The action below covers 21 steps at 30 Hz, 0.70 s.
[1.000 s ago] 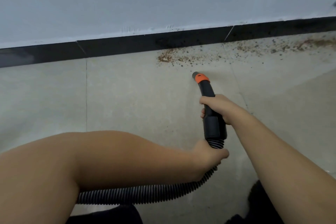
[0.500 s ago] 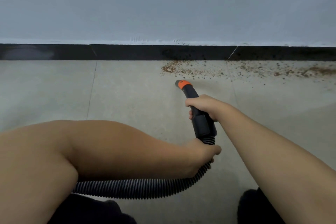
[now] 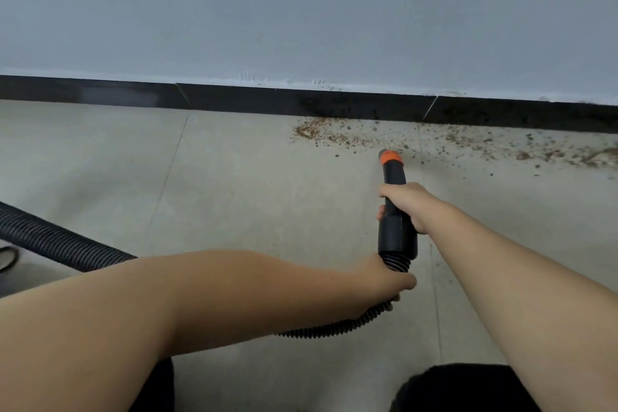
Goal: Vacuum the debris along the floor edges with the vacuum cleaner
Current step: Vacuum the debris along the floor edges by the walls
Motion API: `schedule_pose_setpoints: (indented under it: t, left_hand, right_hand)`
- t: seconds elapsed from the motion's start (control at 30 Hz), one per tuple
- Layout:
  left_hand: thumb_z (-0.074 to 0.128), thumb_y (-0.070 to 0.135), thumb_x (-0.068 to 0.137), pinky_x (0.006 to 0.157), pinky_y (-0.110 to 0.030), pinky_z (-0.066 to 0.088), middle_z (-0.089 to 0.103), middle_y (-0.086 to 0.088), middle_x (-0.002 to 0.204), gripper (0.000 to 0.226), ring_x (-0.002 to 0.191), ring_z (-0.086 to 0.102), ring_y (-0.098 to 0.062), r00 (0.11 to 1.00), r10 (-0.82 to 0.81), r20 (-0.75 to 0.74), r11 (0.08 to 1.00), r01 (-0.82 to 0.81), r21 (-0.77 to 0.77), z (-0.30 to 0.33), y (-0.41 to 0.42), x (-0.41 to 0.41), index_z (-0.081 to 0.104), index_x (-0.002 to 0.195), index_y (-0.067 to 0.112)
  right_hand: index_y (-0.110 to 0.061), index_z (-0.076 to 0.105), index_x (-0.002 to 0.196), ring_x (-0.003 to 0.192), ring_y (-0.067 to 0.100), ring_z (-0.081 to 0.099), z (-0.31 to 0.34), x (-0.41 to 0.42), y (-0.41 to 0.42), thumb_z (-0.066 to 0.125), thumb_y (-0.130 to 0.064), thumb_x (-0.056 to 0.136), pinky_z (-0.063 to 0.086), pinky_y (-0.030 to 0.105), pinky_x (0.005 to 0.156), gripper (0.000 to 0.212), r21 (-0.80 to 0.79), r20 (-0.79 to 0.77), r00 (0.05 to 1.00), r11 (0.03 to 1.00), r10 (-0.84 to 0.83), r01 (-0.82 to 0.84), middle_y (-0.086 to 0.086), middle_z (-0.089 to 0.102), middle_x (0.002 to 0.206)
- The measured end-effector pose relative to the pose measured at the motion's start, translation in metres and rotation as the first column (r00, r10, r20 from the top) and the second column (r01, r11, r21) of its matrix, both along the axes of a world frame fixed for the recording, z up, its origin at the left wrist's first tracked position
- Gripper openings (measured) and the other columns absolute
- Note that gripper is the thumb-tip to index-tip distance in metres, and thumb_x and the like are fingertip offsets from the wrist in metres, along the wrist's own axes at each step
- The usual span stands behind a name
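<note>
Both hands hold the vacuum: the right hand [image 3: 403, 207] has its grip closed around the black nozzle tube [image 3: 396, 211] about midway along, fingers wrapped over the top and thumb on the near side, while the left hand [image 3: 388, 281] has its grip closed on the ribbed hose [image 3: 334, 331] just behind the tube's cuff. Orange nozzle tip [image 3: 389, 155] points away from the person toward the black baseboard [image 3: 234, 100], sitting at the near fringe of the debris [image 3: 321, 134]; whether it touches the floor [image 3: 250, 194] cannot be told from this view. Debris is a band of brown crumbs and flecks lying along the floor edge against the baseboard, densest in a patch just left of the tip and trailing off to the right frame edge. Judgement on progress: floor edge left of the patch looks clean, but the patch and the long scatter to the right are plainly not picked up, so most of the visible work is left. Pose: right arm extended forward and nearly straight, wrist in line with the tube; left forearm crosses in front of the body from lower left, hand under and behind the right. Hose loops back under the left arm and reappears at far left.
</note>
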<state>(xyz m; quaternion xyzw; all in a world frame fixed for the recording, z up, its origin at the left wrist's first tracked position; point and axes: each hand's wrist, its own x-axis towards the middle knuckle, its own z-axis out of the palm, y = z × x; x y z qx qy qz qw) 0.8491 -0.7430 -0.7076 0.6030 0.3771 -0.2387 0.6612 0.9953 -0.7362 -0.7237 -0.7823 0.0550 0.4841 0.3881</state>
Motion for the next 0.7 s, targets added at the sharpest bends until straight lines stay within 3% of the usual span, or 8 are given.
schedule_pose_setpoints:
  t: [0.1,0.23,0.33,0.4,0.5,0.7]
  left_hand:
    - [0.057,0.013,0.084,0.047,-0.02,0.045,0.048,-0.003,0.071,0.013,0.055,0.05,-0.01,0.996,0.081,-0.027,0.997,-0.08,0.02,0.001,0.001,-0.005,0.045,0.081,0.016]
    - [0.06,0.014,0.082,0.041,-0.015,0.043,0.053,-0.003,0.069,0.011,0.044,0.052,-0.006,0.979,0.191,-0.07,0.981,-0.187,0.056,0.007,0.013,-0.024,0.049,0.081,0.015]
    - [0.06,0.015,0.082,0.04,-0.014,0.042,0.054,-0.003,0.068,0.011,0.038,0.052,-0.003,0.981,0.182,-0.072,0.981,-0.176,0.083,0.008,0.027,-0.036,0.049,0.079,0.015]
    - [0.06,0.016,0.083,0.042,-0.017,0.042,0.055,-0.003,0.069,0.011,0.045,0.053,-0.009,0.984,0.151,-0.09,0.984,-0.142,0.106,0.01,0.036,-0.041,0.049,0.081,0.015]
    - [0.061,0.02,0.083,0.046,-0.019,0.044,0.056,-0.002,0.069,0.012,0.049,0.053,-0.012,0.99,0.088,-0.109,0.988,-0.073,0.135,0.015,0.05,-0.043,0.05,0.083,0.015]
    - [0.062,0.02,0.083,0.049,-0.019,0.045,0.056,-0.002,0.069,0.013,0.051,0.053,-0.012,0.994,-0.049,-0.102,0.99,0.061,0.127,0.016,0.067,-0.033,0.051,0.085,0.014]
  right_hand:
    - [-0.001,0.05,0.111,0.037,0.018,0.059,0.002,-0.009,0.012,0.058,-0.009,0.084,0.047,0.023,0.045,0.029,0.018,-0.014,0.996,0.995,0.093,-0.093,0.012,0.063,0.059]
    - [-0.003,0.047,0.112,0.042,0.019,0.059,0.008,-0.032,0.04,0.058,-0.012,0.084,0.044,0.025,0.048,0.031,0.047,-0.048,0.963,0.964,0.264,-0.262,0.009,0.064,0.05]
    - [-0.004,0.045,0.115,0.046,0.019,0.059,0.008,-0.044,0.054,0.058,-0.013,0.085,0.045,0.026,0.05,0.034,0.08,-0.068,0.954,0.955,0.291,-0.285,0.01,0.065,0.057]
    - [-0.004,0.046,0.117,0.049,0.02,0.06,0.008,-0.048,0.06,0.057,-0.014,0.085,0.046,0.027,0.053,0.035,0.088,-0.083,0.954,0.955,0.29,-0.282,0.009,0.065,0.058]
    - [-0.005,0.047,0.116,0.047,0.019,0.06,0.01,-0.047,0.065,0.058,-0.014,0.086,0.049,0.029,0.054,0.033,0.095,-0.135,0.965,0.972,0.226,-0.214,0.007,0.064,0.052]
    - [-0.004,0.049,0.113,0.052,0.024,0.059,-0.002,-0.029,0.054,0.06,-0.01,0.084,0.054,0.037,0.067,0.032,0.114,-0.192,0.977,0.987,-0.09,0.113,0.011,0.06,0.061]
